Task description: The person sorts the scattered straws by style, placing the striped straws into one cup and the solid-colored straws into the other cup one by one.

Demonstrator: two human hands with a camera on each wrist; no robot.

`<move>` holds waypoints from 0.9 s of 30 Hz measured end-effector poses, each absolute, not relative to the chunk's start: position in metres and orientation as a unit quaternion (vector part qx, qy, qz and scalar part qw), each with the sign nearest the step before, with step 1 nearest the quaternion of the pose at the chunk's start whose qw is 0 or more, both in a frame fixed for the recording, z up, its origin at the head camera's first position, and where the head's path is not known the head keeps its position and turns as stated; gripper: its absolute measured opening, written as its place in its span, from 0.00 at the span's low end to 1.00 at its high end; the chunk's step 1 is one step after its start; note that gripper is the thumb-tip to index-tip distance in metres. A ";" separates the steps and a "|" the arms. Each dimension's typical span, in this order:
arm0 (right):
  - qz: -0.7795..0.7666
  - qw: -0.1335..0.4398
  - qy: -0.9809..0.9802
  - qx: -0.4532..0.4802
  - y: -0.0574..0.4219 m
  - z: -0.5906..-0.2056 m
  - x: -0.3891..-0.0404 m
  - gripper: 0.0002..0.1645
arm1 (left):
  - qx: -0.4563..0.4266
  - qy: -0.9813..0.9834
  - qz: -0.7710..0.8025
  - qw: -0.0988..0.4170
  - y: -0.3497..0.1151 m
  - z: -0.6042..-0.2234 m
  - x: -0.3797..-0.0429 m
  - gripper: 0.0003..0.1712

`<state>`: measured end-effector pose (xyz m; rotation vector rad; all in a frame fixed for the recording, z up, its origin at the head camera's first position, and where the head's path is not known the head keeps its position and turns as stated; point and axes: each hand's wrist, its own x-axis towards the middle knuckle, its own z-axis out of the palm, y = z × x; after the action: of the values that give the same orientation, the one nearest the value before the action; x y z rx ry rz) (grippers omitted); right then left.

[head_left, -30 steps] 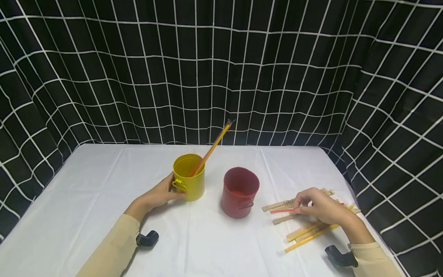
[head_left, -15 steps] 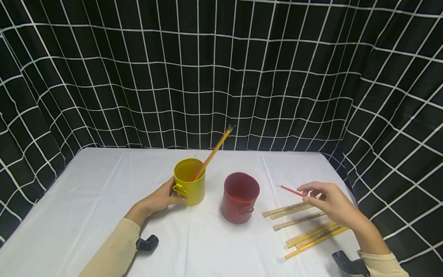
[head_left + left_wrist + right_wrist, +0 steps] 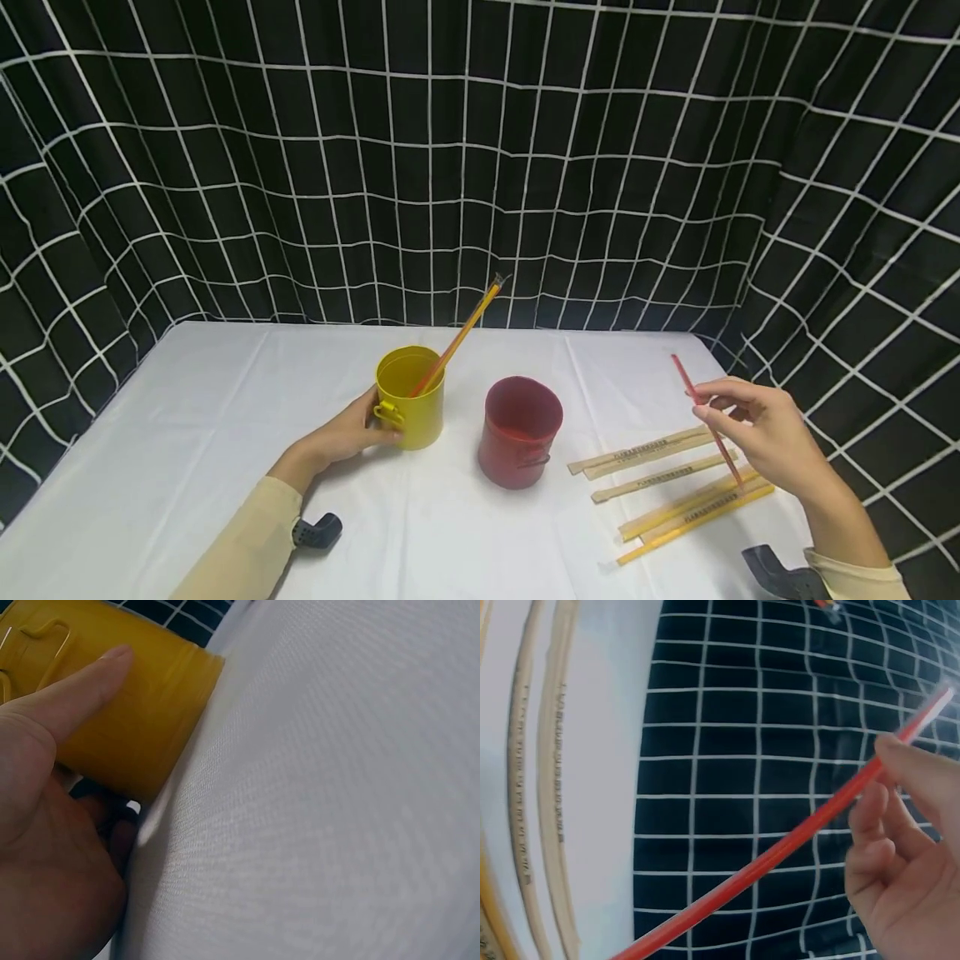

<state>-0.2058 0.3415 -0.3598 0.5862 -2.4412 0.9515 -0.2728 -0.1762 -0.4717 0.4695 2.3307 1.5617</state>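
My left hand (image 3: 341, 433) holds a small yellow bucket (image 3: 426, 419) upright on the table, thumb (image 3: 86, 690) along its side by the wire handle and the other fingers behind it. A yellow and a red straw (image 3: 471, 323) lean out of that bucket to the right. To its right stands a small red bucket (image 3: 510, 458), with no straw showing in it. Over the right side of the table my right hand (image 3: 761, 429) pinches a red straw (image 3: 765, 859) in a clear wrapper between thumb and fingers. The straw slants, its upper end pointing up and left in the head view.
Below the right hand lie several straws in printed paper wrappers (image 3: 666, 478) and yellow straws (image 3: 693, 527), roughly side by side. A white cloth (image 3: 450, 542) covers the table. Black curtains with white grid lines (image 3: 480, 167) rise behind and at the sides.
My right hand has lifted the red straw from among the others, moved right with it and tilted it more upright. My left hand stays on the yellow bucket.
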 end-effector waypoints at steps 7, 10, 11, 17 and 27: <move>0.396 0.294 -0.853 0.171 0.340 -0.353 -0.201 0.15 | 0.163 0.808 0.545 0.151 -0.175 -0.476 -0.272 0.56; 0.420 0.300 -0.842 0.156 0.340 -0.351 -0.203 0.17 | 0.164 0.809 0.545 0.146 -0.176 -0.477 -0.274 0.55; 0.429 0.301 -0.838 0.153 0.340 -0.350 -0.203 0.18 | 0.162 0.809 0.546 0.145 -0.176 -0.476 -0.275 0.55; 0.600 0.253 -0.736 0.188 0.342 -0.347 -0.197 0.16 | 0.159 0.813 0.540 0.146 -0.176 -0.477 -0.274 0.56; 0.722 0.154 -0.618 0.270 0.331 -0.338 -0.189 0.22 | 0.168 0.809 0.543 0.147 -0.176 -0.471 -0.272 0.56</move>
<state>-0.1890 0.3308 -0.3382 0.7741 -1.7700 2.0700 -0.2724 -0.1762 -0.4712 0.4827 2.3288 1.5636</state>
